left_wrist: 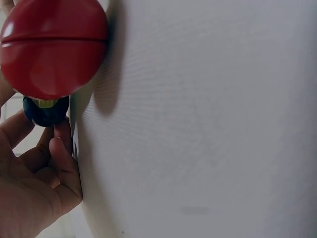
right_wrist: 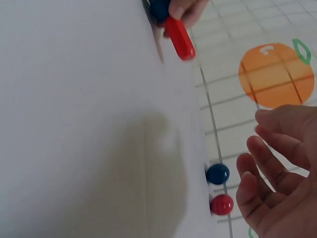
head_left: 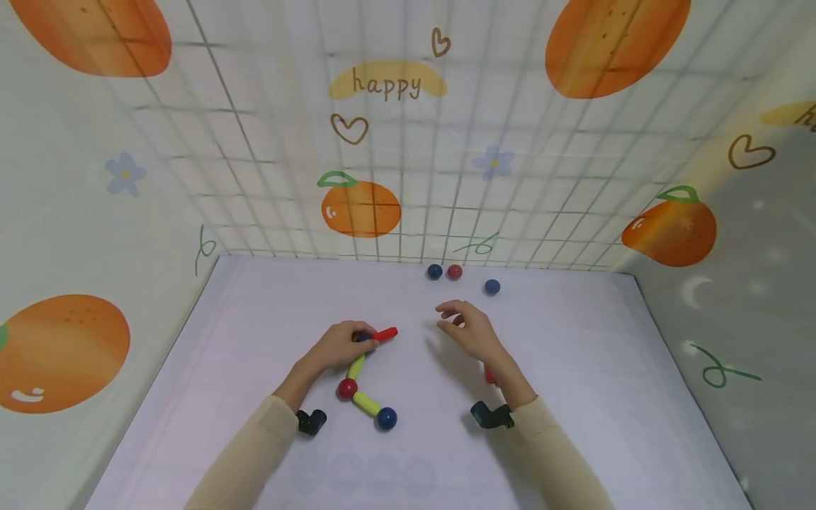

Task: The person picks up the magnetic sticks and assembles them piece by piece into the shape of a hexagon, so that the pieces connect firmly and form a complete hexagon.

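My left hand (head_left: 345,345) grips a dark blue ball (right_wrist: 159,10) at the far end of a joined chain. A red rod (head_left: 386,334) sticks out of that ball to the right. From the same ball a yellow-green rod (head_left: 355,367) runs toward me to a red ball (head_left: 347,389). Another yellow-green rod (head_left: 366,404) links the red ball to a dark blue ball (head_left: 386,418) at the near end. Over the table, right of the red rod, my right hand (head_left: 470,331) holds nothing, its fingers loosely bent. In the left wrist view the red ball (left_wrist: 54,47) partly covers the gripped one.
At the back of the white table (head_left: 274,297) lie a dark blue ball (head_left: 435,272), a red ball (head_left: 455,272) and another blue ball (head_left: 492,287). A red piece (head_left: 489,374) is partly hidden under my right wrist. A fruit-print curtain (head_left: 408,156) closes off the back.
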`<state>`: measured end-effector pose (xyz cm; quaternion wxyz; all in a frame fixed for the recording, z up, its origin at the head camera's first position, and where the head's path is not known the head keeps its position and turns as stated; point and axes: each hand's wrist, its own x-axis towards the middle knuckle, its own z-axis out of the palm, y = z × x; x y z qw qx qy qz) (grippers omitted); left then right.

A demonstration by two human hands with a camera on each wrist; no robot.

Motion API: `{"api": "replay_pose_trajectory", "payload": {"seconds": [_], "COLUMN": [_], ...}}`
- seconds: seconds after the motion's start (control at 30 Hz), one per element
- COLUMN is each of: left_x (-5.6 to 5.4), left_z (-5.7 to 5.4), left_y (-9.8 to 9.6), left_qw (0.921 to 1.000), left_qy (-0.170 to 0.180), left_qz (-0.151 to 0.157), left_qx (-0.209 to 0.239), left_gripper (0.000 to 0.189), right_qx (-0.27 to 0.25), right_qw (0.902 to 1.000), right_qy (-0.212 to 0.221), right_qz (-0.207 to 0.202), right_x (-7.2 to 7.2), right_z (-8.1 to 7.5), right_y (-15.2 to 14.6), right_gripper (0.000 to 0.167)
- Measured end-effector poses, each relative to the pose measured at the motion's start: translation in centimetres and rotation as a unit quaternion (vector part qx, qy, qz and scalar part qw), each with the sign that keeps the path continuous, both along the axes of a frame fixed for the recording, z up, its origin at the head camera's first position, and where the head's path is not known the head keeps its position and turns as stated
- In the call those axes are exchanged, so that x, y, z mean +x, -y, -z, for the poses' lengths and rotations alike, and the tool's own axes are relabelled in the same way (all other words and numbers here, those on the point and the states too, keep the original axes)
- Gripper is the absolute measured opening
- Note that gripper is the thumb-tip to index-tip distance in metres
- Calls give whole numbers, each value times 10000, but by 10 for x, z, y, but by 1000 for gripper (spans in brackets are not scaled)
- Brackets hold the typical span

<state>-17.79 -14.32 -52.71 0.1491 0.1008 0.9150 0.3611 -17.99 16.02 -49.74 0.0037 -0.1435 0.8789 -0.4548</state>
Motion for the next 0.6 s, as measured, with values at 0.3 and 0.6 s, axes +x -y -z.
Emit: {"api": "replay_pose_trajectory", "payload": {"seconds": [0.3, 0.6], "left_x": [-1, 1], "left_z": [2, 0], "left_y": [1, 2], "left_qw": [10000, 9999], "left_qy": [38, 119], "left_qz": [-6, -41], "left_qx": [37, 54], "left_gripper": [25, 28], "right_qx": [5, -357], "right_qw": [9983, 9832], "right_qy": [-176, 34], "right_qz": [561, 1788], "right_x": [-20, -55], "right_z": [-3, 6], "right_y": [-36, -75], "right_gripper": [25, 28]}}
